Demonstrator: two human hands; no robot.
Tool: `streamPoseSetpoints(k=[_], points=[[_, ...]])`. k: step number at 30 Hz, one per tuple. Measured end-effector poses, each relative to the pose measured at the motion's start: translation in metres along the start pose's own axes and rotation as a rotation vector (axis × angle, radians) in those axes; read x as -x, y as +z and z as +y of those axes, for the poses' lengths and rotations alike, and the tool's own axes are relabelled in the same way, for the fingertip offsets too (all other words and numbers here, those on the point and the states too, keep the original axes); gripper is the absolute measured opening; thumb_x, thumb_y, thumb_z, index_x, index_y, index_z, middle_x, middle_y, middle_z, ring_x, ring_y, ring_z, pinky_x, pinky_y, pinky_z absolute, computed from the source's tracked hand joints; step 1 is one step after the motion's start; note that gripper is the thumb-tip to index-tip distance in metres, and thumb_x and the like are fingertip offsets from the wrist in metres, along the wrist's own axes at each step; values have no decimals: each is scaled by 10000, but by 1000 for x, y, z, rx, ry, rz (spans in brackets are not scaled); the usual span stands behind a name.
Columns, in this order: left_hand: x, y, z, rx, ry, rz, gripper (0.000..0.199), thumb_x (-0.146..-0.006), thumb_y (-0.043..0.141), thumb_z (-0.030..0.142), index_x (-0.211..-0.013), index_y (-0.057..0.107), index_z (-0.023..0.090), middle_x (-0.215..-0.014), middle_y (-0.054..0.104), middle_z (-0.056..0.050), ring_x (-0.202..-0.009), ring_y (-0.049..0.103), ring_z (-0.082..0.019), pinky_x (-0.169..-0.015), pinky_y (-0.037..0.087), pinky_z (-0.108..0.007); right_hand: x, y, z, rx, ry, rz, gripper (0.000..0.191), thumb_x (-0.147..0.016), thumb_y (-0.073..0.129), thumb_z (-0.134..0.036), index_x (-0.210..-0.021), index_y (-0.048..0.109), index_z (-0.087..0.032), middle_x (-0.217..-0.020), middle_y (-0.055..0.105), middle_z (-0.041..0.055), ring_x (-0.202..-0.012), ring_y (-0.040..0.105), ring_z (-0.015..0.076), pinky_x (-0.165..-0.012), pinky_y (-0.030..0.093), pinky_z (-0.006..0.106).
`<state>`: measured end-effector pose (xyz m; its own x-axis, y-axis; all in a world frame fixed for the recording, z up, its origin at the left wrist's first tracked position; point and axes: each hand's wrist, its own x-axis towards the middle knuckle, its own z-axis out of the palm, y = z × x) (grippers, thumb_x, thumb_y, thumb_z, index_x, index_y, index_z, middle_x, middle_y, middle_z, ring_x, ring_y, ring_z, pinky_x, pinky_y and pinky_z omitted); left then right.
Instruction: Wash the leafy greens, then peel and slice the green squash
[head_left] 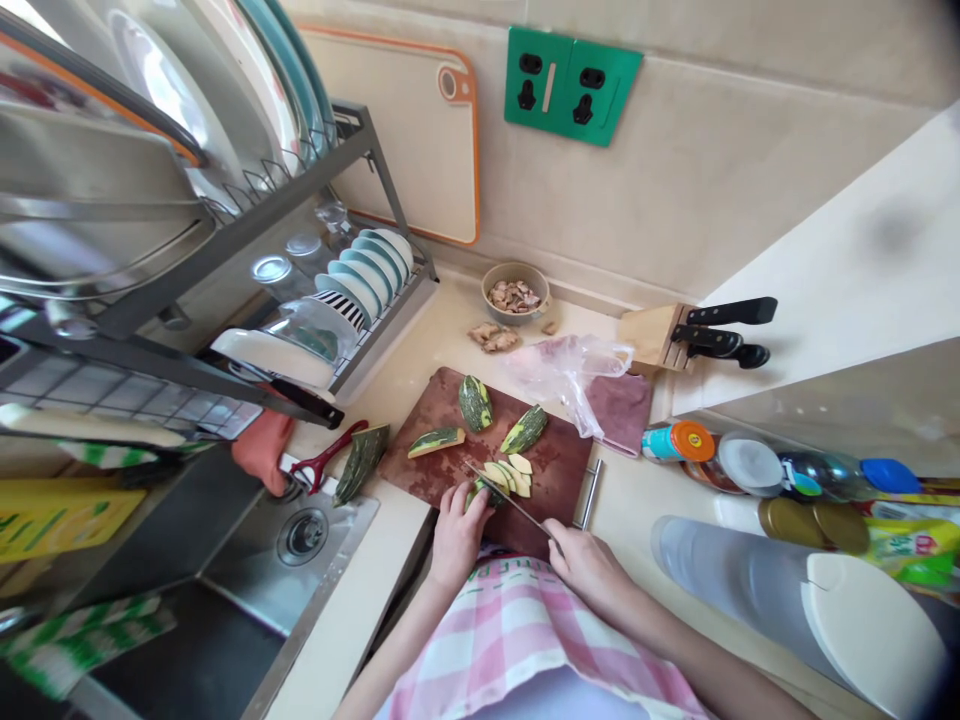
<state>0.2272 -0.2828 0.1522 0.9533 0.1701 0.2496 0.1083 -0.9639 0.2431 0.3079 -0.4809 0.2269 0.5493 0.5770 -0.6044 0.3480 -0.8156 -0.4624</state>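
Note:
On the reddish-brown cutting board [551, 480], my left hand [459, 530] presses a piece of green squash [491, 497] near the front edge. My right hand [583, 562] is closed round the handle of a knife [517, 505], whose blade lies against that piece. Pale slices with green rims [510, 474] lie fanned just beyond the blade. Three larger squash chunks rest farther back: one upright-looking [475, 402], one at the right [524, 430] and one at the left [436, 442]. A bigger dark green squash piece [362, 464] sits left of the board, by a red peeler [327, 458].
Left are a metal sink [255, 570] and a dish rack [375, 330]. Behind the board are ginger [493, 337], a bowl [516, 293] and a plastic bag [566, 375]. A knife block [656, 335], jars [679, 441] and a pitcher [735, 570] stand right.

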Motion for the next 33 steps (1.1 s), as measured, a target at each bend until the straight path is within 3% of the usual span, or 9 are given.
streamPoseSetpoints(k=[6, 13, 20, 27, 33], points=[[-1, -2, 1, 7, -17, -5, 196, -826, 537, 242, -998, 619, 196, -1035, 566, -115, -960, 488, -252, -800, 483, -380, 21, -14, 5, -46, -32, 2, 219, -860, 348, -207, -961, 540, -230, -791, 653, 22, -696, 602, 131, -593, 325, 209], [-1, -3, 3, 0, -21, -3, 193, -821, 543, 240, -990, 620, 187, -1024, 577, -117, -954, 495, -255, -806, 482, -384, 1, 3, 2, 25, 20, -18, 210, -850, 361, -188, -941, 549, -217, -772, 655, 30, -688, 596, 136, -575, 309, 212], [-2, -5, 4, 40, -42, 17, 174, -828, 533, 248, -972, 623, 211, -1007, 578, -103, -954, 498, -247, -797, 482, -375, 22, -15, 3, -24, -38, -8, 231, -851, 349, -207, -982, 537, -234, -785, 655, 22, -691, 607, 138, -589, 327, 214], [0, -3, 3, 45, -45, 31, 169, -828, 533, 253, -969, 615, 208, -1003, 573, -98, -949, 501, -245, -801, 484, -379, -2, 1, 2, 10, -4, -24, 210, -840, 361, -187, -933, 549, -205, -778, 655, 40, -697, 601, 142, -587, 317, 214], [1, 0, 2, 32, -54, 40, 168, -820, 545, 259, -955, 618, 190, -984, 549, -112, -940, 483, -250, -786, 484, -376, 17, -16, 5, -18, -52, -18, 218, -849, 343, -207, -936, 542, -223, -753, 646, 22, -669, 597, 134, -581, 324, 210]])
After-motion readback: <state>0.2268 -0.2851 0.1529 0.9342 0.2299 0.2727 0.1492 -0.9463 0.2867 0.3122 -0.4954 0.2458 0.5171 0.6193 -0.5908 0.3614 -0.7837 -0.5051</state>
